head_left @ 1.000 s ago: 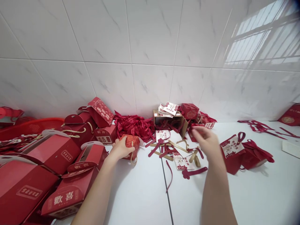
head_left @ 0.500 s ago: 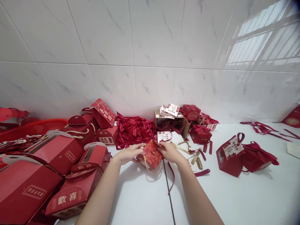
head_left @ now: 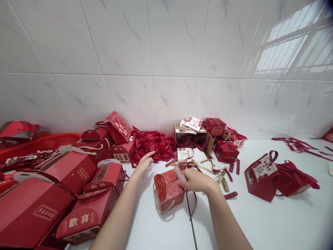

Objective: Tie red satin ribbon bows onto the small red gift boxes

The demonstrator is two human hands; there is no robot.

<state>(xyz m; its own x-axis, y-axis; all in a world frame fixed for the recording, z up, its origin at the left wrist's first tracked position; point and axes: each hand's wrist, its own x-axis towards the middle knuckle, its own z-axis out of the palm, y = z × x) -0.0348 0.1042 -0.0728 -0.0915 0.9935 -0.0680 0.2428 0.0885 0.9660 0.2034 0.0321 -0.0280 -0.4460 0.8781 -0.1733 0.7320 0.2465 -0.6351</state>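
A small red gift box [head_left: 170, 191] with an orange-red patterned lid and a twisted cord handle sits tilted on the white table. My right hand [head_left: 195, 179] grips its right end, the thumb and fingers closed around a pale-backed flap there. Off the box, my left hand [head_left: 144, 164] reaches out with its fingers apart and nothing in them. Just beyond its fingertips lies a heap of dark red ribbons [head_left: 153, 144]. A thin red strap [head_left: 194, 205] hangs down near the box's right side.
Larger red gift boxes [head_left: 59, 168] crowd the left, before a red plastic basket [head_left: 56, 140]. Against the wall stands an open carton [head_left: 194, 139] topped with printed cards [head_left: 194, 123]. Gold and red straps [head_left: 222, 182] lie right of centre, and two finished-looking boxes [head_left: 261, 178] farther right.
My left hand has let go of the gift box and moved up toward the ribbon heap. The box has turned and come lower, its lid side now showing, with my right hand still on it.
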